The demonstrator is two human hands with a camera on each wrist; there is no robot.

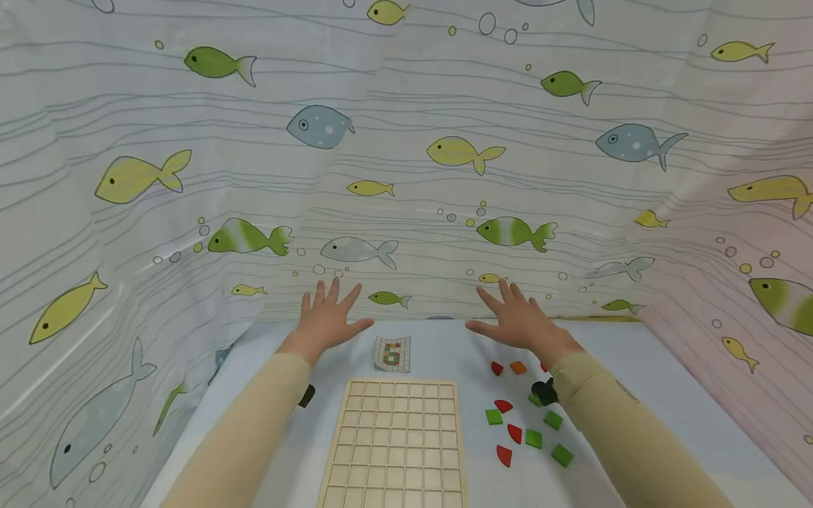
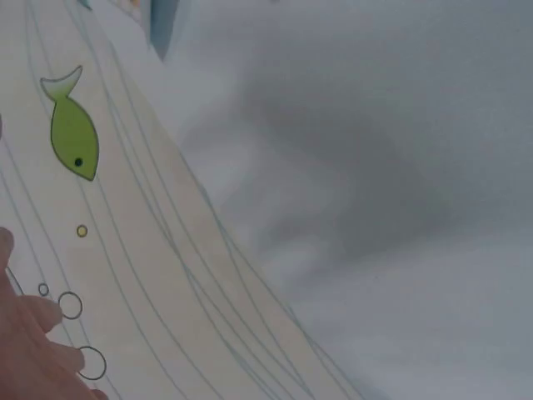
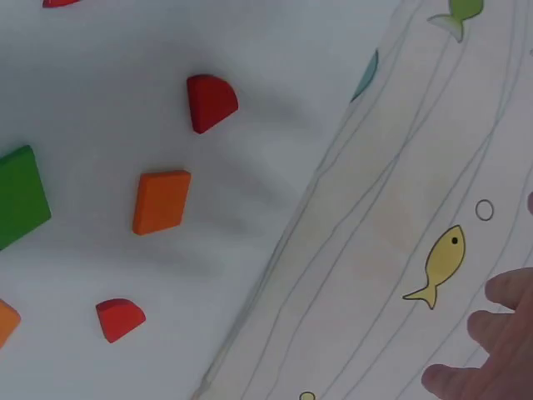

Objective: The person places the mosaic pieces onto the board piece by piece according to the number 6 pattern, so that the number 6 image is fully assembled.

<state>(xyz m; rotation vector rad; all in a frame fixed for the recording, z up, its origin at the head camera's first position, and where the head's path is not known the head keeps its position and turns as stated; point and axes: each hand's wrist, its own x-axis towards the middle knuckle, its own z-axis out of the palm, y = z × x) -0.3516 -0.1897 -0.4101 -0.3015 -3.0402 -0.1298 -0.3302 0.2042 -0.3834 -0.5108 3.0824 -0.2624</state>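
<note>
Both hands are held out over the far part of the white table, fingers spread and nothing in them. The left hand [image 1: 324, 319] is up and left of a small printed pattern card [image 1: 392, 354]. My right hand [image 1: 516, 319] hovers beyond the loose tiles, nearest a red quarter-round tile [image 3: 211, 102] and an orange square tile [image 3: 162, 202]. A wooden grid board [image 1: 399, 437] with square compartments lies between the forearms. To its right are several green square tiles [image 1: 533, 439] and red quarter-round tiles [image 1: 504, 455]. The right sleeve hides part of that group.
A curtain [image 1: 406, 212] printed with fish stands behind the table and along both sides. Each wrist carries a black camera mount, such as the one at the right wrist [image 1: 544, 391]. White tabletop [image 1: 438, 353] stretches between the hands.
</note>
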